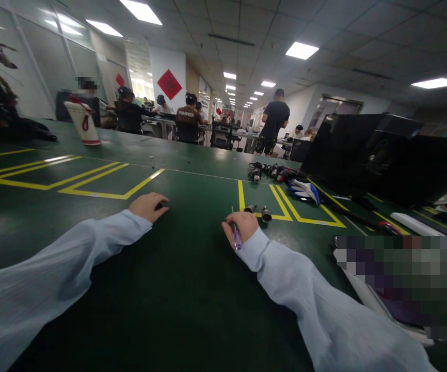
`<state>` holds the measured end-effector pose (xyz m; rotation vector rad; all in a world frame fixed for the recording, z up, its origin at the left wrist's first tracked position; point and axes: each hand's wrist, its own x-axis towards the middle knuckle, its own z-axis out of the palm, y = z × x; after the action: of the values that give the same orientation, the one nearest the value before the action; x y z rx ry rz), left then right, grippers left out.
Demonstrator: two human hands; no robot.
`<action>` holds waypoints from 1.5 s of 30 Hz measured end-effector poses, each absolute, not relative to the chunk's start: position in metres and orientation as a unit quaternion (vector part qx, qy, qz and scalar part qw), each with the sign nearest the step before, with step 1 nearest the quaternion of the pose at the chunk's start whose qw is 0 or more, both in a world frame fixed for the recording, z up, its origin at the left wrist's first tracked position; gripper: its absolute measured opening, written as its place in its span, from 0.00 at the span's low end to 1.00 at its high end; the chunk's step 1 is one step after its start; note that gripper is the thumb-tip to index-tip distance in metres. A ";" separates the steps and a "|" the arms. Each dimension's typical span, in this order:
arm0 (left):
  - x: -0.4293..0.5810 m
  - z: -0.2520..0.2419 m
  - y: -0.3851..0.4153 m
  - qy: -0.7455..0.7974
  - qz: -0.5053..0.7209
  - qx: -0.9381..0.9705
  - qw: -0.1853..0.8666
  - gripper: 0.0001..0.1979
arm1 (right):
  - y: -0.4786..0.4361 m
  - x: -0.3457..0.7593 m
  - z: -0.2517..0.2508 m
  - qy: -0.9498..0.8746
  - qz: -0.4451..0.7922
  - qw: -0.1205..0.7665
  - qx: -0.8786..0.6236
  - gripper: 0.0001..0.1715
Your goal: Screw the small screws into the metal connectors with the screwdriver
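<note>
My left hand (149, 206) rests low over the green table (161, 299), its fingers curled around a small dark round part (159, 205), mostly covered by the fingers. In my right hand (243, 226) is a screwdriver (238, 241) with a clear purple handle; its thin shaft points up and away from me. Just beyond and to the right of that hand, a metal cylindrical connector (266, 214) stands on the table. A similar connector (250, 208) sits beside it, partly hidden by my right hand.
Yellow tape outlines (92, 194) mark the table. Farther back right lie more connectors (255, 174) with cables and a blue-and-white glove (304, 191). Black monitors (339, 144) and a blurred tablet-like item (394, 284) stand right. A paper cup (83, 124) is at the far left.
</note>
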<state>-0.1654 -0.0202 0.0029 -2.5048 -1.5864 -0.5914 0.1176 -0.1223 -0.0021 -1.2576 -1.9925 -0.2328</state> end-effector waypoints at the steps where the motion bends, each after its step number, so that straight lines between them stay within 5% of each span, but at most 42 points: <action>1: -0.157 0.003 -0.027 -0.498 -0.196 -0.842 0.067 0.18 | -0.126 0.112 -0.003 -0.768 -0.034 0.406 -0.494 0.10; 7: -0.089 0.007 -0.079 -0.405 -0.165 -0.892 0.110 0.23 | -0.137 0.094 -0.005 -0.580 0.413 0.540 -0.449 0.22; 12: -0.053 0.010 -0.088 -0.372 -0.170 -0.910 0.067 0.24 | -0.125 0.109 -0.005 -0.496 0.585 0.546 -0.339 0.16; 22: -0.036 0.004 -0.066 -0.377 -0.179 -0.905 -0.081 0.16 | -0.129 0.112 -0.001 -0.510 0.584 0.545 -0.318 0.05; 40: -0.037 0.004 -0.080 -0.286 -0.209 -0.933 -0.068 0.08 | -0.135 0.102 -0.008 -0.640 0.281 0.527 -0.483 0.05; 45: -0.038 0.004 -0.081 -0.260 -0.213 -0.938 -0.087 0.03 | -0.127 0.110 -0.005 -0.540 0.506 0.530 -0.414 0.06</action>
<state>-0.0382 -0.0812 0.0036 -3.1214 -0.8671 -0.7080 0.1101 -0.1270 -0.0049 -0.9876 -1.2885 1.2080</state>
